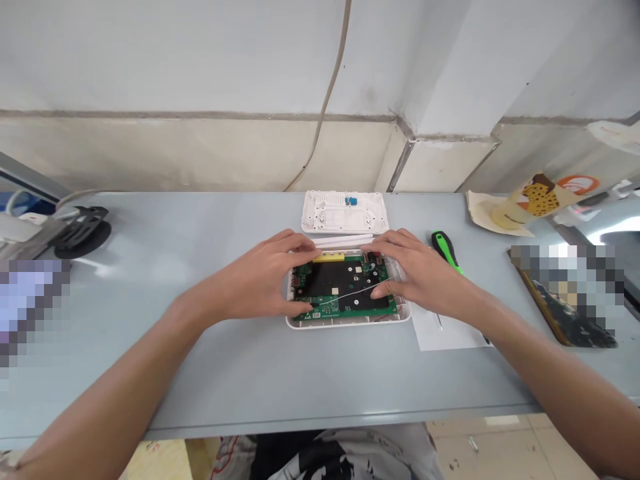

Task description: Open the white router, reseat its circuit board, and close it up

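Observation:
A green circuit board (367,312) with a large black plate (327,277) sits in a white plastic housing (345,325). Yellow connectors (333,257) line its far edge. My left hand (267,273) holds the board's left end, thumb at the near corner and fingers at the far edge. My right hand (415,267) grips the right end, fingers on the far side, thumb bent over the black plate. A thin pale wire (345,294) runs across the board toward my right thumb. Behind lies the white cover (335,217), inner side up, with a small blue part (352,201).
A green and black screwdriver (445,250) lies right of my right hand, over white paper (427,337). Farther right are a drink cup (525,200) and a partly blurred phone-like object (565,300). A black stand (83,230) is at left. A cable (333,73) hangs down the wall.

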`<state>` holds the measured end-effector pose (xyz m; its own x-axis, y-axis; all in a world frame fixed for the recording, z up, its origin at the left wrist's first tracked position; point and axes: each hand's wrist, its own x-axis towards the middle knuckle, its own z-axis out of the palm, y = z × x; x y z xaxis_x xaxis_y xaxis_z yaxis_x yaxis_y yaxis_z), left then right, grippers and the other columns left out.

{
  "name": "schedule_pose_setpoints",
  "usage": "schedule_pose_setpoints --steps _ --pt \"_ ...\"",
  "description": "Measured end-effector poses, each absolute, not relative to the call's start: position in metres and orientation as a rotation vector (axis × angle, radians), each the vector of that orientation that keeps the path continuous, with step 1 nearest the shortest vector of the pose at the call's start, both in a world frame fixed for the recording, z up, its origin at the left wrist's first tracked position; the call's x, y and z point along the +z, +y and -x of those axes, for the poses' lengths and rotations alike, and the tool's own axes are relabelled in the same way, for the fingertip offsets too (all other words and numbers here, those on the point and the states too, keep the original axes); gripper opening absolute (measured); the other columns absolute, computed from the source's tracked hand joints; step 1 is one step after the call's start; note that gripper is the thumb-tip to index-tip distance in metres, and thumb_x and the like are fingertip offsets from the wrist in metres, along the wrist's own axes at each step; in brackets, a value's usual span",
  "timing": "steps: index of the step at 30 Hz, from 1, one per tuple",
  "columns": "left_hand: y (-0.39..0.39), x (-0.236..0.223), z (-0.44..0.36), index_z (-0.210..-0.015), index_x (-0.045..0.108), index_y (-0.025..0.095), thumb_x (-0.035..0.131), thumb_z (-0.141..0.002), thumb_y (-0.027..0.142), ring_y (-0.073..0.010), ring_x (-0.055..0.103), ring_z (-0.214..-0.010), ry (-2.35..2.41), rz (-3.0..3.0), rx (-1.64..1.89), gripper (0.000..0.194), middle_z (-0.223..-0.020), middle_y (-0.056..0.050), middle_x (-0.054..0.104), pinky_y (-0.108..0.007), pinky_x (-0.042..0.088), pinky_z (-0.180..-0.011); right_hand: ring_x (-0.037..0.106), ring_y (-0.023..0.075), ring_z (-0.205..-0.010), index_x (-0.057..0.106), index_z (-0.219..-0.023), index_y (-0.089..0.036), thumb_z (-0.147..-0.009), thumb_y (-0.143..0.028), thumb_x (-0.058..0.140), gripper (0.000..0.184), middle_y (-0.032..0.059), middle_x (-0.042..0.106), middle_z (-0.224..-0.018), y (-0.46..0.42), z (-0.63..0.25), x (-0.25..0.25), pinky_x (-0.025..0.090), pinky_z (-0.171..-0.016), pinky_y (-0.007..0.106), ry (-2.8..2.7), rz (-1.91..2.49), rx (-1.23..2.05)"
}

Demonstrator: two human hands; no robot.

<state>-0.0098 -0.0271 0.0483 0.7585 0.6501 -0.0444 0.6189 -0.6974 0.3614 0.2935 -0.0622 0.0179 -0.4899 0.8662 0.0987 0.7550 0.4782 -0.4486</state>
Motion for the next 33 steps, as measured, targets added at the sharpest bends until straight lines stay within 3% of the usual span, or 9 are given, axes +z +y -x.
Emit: schedule_pose_setpoints --steps 3,7,11,17,23,33 --pt "-0.027 0.049 0.008 -0.133 0.068 0.022 0.079 -0.078 0.045 -0.0332 0.059 -0.125 0.990 -2.623 0.130 0.061 -0.135 -0.010 0.066 -0.044 0.051 -0.107 0.062 0.0329 -0.120 0.065 -0.128 -0.024 -0.096 -0.038 0.072 0.035 0.0099 0.071 -0.123 -0.061 -0.294 0.015 0.055 -0.097 0.049 -2.352 1.372 0.472" --pt "-0.028 0.051 0.007 -0.137 0.066 0.023 0.078 -0.079 0.049 -0.0337 0.059 -0.126 1.010 -2.620 0.095 0.065 -0.138 -0.010 0.065 -0.044 0.050 -0.108 0.066 0.0307 -0.119 0.066 -0.129 -0.025 -0.094 -0.039 0.074 0.039 0.0081 0.074 -0.125 -0.058 -0.300 0.015 0.058 -0.098 0.048 -2.272 1.351 0.547" --pt "-0.029 0.052 0.009 -0.139 0.064 0.024 0.078 -0.081 0.050 -0.0335 0.057 -0.130 1.004 -2.615 0.069 0.065 -0.140 -0.010 0.064 -0.042 0.050 -0.110 0.071 0.0260 -0.112 0.072 -0.122 -0.027 -0.094 -0.033 0.067 0.029 0.0058 0.075 -0.126 -0.053 -0.307 0.011 0.063 -0.094 0.046 -2.113 1.346 0.714" --pt "-0.031 0.053 0.010 -0.143 0.060 0.023 0.079 -0.083 0.042 -0.0329 0.054 -0.134 0.933 -2.610 0.070 0.066 -0.143 -0.011 0.061 -0.042 0.049 -0.112 0.070 0.0224 -0.093 0.076 -0.124 -0.024 -0.096 -0.031 0.068 0.030 0.0072 0.074 -0.116 -0.049 -0.311 0.006 0.063 -0.087 0.044 -2.215 1.354 0.495" --pt "-0.033 0.051 0.009 -0.143 0.060 0.022 0.081 -0.082 0.041 -0.0341 0.056 -0.132 0.926 -2.636 0.108 0.067 -0.143 -0.012 0.061 -0.044 0.050 -0.111 0.067 0.0286 -0.115 0.074 -0.129 -0.024 -0.098 -0.037 0.070 0.034 0.0083 0.074 -0.124 -0.052 -0.309 0.012 0.057 -0.100 0.049 -2.396 1.280 0.420" --pt "-0.032 0.050 0.010 -0.142 0.061 0.021 0.082 -0.083 0.037 -0.0330 0.058 -0.130 0.884 -2.650 0.139 0.065 -0.140 -0.012 0.062 -0.042 0.052 -0.109 0.067 0.0269 -0.107 0.076 -0.123 -0.021 -0.102 -0.024 0.063 0.025 0.0095 0.074 -0.117 -0.053 -0.308 0.006 0.059 -0.093 0.047 -2.429 1.241 0.251"
